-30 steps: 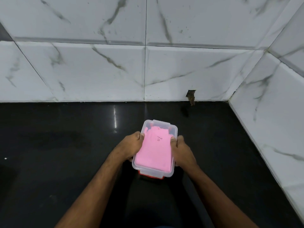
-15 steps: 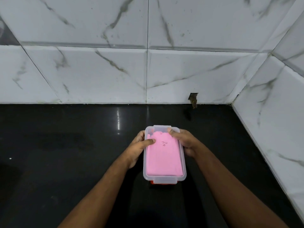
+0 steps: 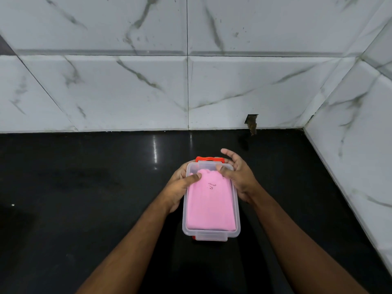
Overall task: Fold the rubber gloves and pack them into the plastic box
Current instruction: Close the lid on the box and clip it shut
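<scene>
A clear plastic box (image 3: 237,211) with its clear lid on sits on the black counter, and folded pink rubber gloves (image 3: 210,206) fill it. A red latch (image 3: 210,159) sticks up at the box's far end. A second bit of red shows under the near end. My left hand (image 3: 180,187) grips the box's left side, thumb lying across the lid's far left corner. My right hand (image 3: 237,177) is at the far right corner, thumb pressing on the lid, fingers spread and loosely raised beside the red latch.
The glossy black counter (image 3: 84,198) runs to white marble-look tiled walls (image 3: 127,92) at the back and along the right side. A small chipped hole (image 3: 251,122) marks the back wall near the corner.
The box has been straightened so it lies lengthwise away from me. Both hands slid from its sides to its far end, and the red latch there has come into view, standing up.
</scene>
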A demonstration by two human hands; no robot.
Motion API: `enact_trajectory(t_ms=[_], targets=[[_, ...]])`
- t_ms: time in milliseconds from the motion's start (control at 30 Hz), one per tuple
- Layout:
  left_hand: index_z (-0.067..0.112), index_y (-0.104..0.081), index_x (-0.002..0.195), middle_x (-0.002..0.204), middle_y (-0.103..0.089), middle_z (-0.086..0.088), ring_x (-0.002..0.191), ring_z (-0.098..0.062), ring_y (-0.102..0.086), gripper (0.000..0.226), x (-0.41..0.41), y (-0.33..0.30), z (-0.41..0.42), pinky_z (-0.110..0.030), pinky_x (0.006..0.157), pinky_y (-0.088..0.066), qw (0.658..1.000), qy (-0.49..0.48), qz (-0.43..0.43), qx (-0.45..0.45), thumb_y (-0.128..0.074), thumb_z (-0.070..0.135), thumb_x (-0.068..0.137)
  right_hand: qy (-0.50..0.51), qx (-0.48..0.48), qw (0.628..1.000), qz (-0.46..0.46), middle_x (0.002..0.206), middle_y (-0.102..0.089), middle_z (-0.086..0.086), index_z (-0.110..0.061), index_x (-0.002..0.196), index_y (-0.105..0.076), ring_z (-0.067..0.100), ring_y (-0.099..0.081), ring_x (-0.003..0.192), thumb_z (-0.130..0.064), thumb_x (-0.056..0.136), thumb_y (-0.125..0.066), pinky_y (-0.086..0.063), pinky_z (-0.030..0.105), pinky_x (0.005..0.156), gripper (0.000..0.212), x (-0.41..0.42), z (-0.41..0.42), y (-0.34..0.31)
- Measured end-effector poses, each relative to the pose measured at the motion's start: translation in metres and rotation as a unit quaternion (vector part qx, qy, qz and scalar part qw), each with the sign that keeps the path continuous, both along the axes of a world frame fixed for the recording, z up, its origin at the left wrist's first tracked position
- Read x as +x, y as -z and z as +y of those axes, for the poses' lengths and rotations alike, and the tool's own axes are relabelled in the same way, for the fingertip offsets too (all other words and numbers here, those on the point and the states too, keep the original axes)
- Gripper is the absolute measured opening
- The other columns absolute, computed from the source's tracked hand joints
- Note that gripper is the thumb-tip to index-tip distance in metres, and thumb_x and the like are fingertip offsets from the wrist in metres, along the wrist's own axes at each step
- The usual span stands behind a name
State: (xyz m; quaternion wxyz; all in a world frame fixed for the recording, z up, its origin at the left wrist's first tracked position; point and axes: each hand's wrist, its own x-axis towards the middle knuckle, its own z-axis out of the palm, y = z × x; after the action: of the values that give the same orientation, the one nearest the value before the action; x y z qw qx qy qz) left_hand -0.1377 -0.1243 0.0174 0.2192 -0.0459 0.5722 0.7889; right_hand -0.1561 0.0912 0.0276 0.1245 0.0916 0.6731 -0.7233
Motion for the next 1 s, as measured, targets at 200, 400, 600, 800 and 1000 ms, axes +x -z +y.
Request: enact_trajectory(t_ms=[200, 400, 600, 800, 1000], targets=[[0.028, -0.058, 0.138, 0.128, -0.071, -0.014, 0.106, -0.035, -0.074, 0.053, -0.001, 0.003, 0.001, -0.047, 0.081, -0.065, 1.000, -0.003, 0.019, 0.015, -0.077, 0.017, 0.089, -0.002, 0.144, 0.982, 0.126, 0.120, -0.070, -0.001, -0.013, 0.125, -0.070, 0.015, -0.070, 0.110, -0.012, 0.097, -0.067, -0.060, 0.030, 0.092, 0.029, 0.000, -0.004, -0.004], [0.023, -0.061, 0.125, 0.122, -0.068, -0.015, 0.103, -0.034, -0.071, 0.035, -0.006, -0.002, 0.004, -0.047, 0.083, -0.064, 0.989, -0.029, 0.110, -0.094, -0.073, 0.028, 0.093, 0.012, 0.314, 0.924, 0.218, 0.104, -0.065, -0.011, -0.018, 0.112, -0.075, 0.000, -0.064, 0.098, -0.015, 0.096, -0.067, -0.054, 0.013, 0.084, 0.018, 0.002, -0.013, -0.009], [0.015, -0.064, 0.127, 0.127, -0.059, -0.001, 0.114, -0.017, -0.063, 0.027, 0.023, -0.016, 0.007, -0.041, 0.095, -0.057, 0.859, -0.154, 0.321, -0.367, -0.065, 0.019, 0.101, 0.055, 0.349, 0.916, 0.190, 0.133, -0.056, 0.001, -0.015, 0.136, -0.059, 0.012, -0.059, 0.118, -0.019, 0.099, -0.062, -0.050, 0.028, 0.103, 0.037, 0.033, -0.019, -0.017], [0.016, -0.052, 0.139, 0.135, -0.051, 0.003, 0.119, -0.005, -0.052, 0.045, 0.113, 0.005, 0.003, -0.015, 0.096, -0.046, 0.879, -0.095, 0.231, -0.406, -0.062, 0.037, 0.101, 0.020, 0.317, 0.947, -0.044, 0.145, -0.047, 0.005, -0.018, 0.151, -0.034, 0.022, -0.059, 0.122, -0.052, 0.094, -0.063, -0.053, 0.047, 0.102, 0.073, 0.136, -0.005, -0.006], [0.016, -0.064, 0.112, 0.107, -0.071, -0.007, 0.099, -0.026, -0.070, 0.029, 0.132, 0.000, 0.004, -0.053, 0.085, -0.061, 0.921, -0.080, 0.077, -0.373, -0.057, 0.043, 0.103, 0.027, 0.161, 0.980, -0.113, 0.102, -0.072, -0.001, -0.029, 0.118, -0.052, 0.020, -0.076, 0.079, -0.053, 0.100, -0.050, -0.063, 0.034, 0.074, 0.031, 0.179, -0.015, -0.006]])
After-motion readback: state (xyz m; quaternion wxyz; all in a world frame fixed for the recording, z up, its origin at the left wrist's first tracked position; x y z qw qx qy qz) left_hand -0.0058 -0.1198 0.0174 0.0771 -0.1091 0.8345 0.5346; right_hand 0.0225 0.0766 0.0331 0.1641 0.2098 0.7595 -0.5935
